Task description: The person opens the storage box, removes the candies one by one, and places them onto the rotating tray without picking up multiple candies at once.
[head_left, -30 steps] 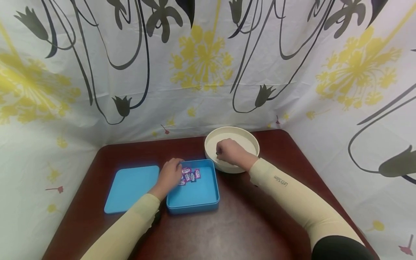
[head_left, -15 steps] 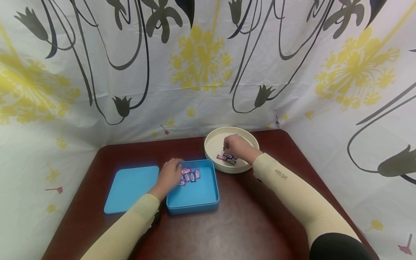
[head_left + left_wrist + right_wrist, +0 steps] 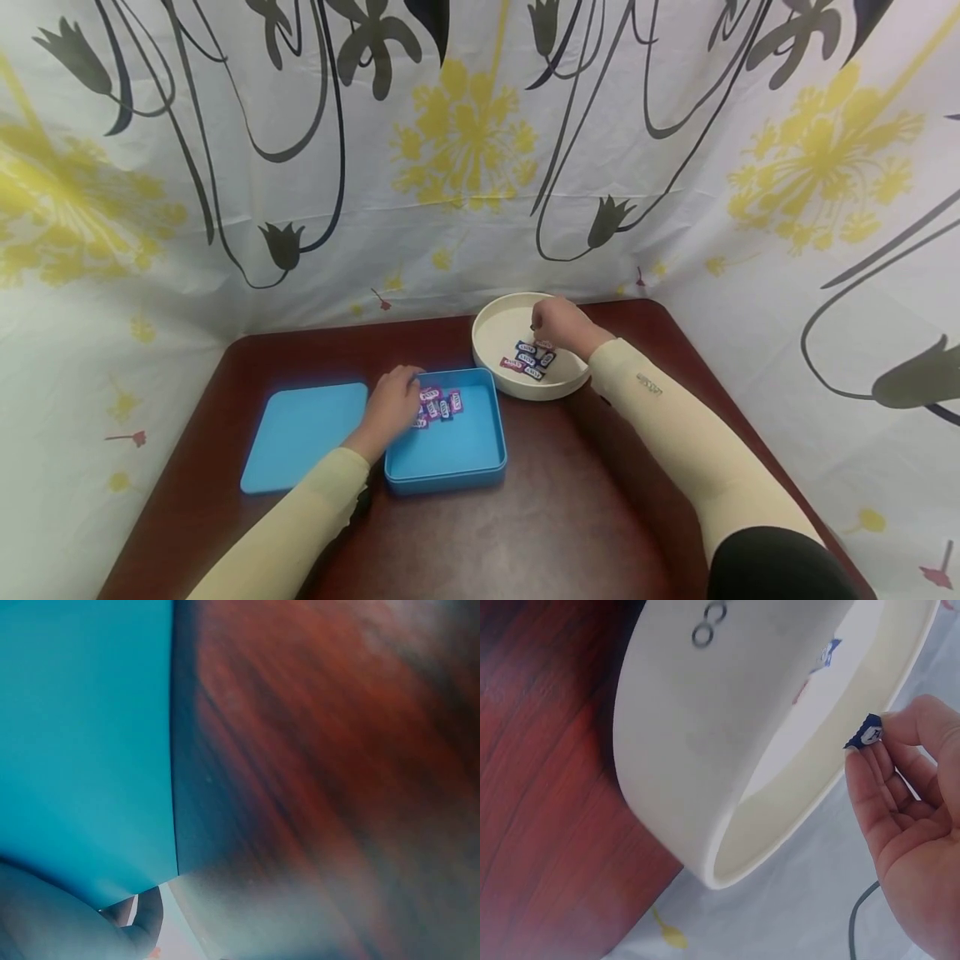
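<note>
My right hand (image 3: 558, 321) is over the right side of a round cream bowl (image 3: 491, 329). In the right wrist view its thumb and fingertips pinch a small dark blue wrapped candy (image 3: 866, 733) above the rim. Several blue and pink wrapped candies (image 3: 527, 357) lie on the bowl's floor. My left hand (image 3: 392, 406) holds the left side of a square blue box (image 3: 450, 454), fingers bent over its rim. Inside that box several pink, purple and blue candies (image 3: 432, 408) lie towards the left, partly hidden by the hand. The left wrist view shows mostly the box's side (image 3: 90, 735).
A flat light blue lid (image 3: 303, 437) lies on the dark red-brown table (image 3: 555, 517), left of the box. The bowl stands just behind and right of the box, near the table's far edge. A flower-patterned white curtain (image 3: 360, 192) hangs behind and at both sides.
My right hand has moved right and slightly back across the bowl. Candies on the bowl's floor, hidden one second ago, now show, in greater number than half a second ago. The left hand stays put.
</note>
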A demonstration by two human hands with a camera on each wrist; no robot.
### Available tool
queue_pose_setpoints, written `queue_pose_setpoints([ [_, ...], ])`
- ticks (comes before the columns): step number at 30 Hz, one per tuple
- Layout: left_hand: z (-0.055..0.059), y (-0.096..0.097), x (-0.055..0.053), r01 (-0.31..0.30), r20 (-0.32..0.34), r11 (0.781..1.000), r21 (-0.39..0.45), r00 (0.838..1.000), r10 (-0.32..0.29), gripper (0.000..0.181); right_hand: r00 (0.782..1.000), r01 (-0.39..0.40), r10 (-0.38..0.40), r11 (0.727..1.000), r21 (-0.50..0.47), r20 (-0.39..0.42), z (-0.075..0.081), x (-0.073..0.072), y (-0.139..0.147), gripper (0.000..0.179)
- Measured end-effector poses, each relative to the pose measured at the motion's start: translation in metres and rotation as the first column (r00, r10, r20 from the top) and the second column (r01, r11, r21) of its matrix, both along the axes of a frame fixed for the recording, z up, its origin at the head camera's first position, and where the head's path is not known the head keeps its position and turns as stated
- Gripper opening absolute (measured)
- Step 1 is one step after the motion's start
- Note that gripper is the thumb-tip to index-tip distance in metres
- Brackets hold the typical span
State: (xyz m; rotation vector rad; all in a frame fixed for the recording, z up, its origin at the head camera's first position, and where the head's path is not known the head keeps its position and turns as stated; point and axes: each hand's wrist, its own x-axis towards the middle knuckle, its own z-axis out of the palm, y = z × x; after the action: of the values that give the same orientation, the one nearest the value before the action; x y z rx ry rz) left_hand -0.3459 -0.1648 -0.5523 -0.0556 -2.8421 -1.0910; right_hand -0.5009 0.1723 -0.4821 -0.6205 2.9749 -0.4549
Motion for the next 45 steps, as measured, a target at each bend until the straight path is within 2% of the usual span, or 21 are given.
queue_pose_setpoints([
  [9, -0.001, -0.001, 0.0, -0.003, 0.007, 1.0, 0.003, 1.0, 0.003, 0.04, 1.0, 0.012, -0.012, 1.0, -0.009, -0.018, -0.001, -0.01, 0.008, 0.006],
  [17, 0.002, 0.0, 0.001, -0.002, 0.002, 1.0, 0.003, 1.0, 0.002, 0.039, 0.999, 0.003, -0.002, 1.0, 0.027, -0.052, 0.001, -0.016, 0.011, 0.006],
  [31, 0.004, 0.0, 0.002, 0.01, -0.016, 1.0, 0.0, 1.0, -0.01, 0.039, 0.999, 0.023, -0.022, 1.0, 0.021, -0.031, 0.001, -0.025, 0.007, 0.008],
  [39, 0.002, -0.002, 0.001, 0.009, -0.008, 1.0, 0.005, 1.0, -0.009, 0.039, 1.0, 0.018, -0.018, 0.996, 0.086, -0.002, -0.008, -0.027, 0.006, 0.003],
  [45, 0.002, -0.001, 0.002, 0.009, -0.002, 1.0, 0.014, 1.0, -0.009, 0.039, 0.997, 0.064, -0.069, 0.993, 0.102, 0.045, -0.022, -0.028, 0.01, 0.009],
])
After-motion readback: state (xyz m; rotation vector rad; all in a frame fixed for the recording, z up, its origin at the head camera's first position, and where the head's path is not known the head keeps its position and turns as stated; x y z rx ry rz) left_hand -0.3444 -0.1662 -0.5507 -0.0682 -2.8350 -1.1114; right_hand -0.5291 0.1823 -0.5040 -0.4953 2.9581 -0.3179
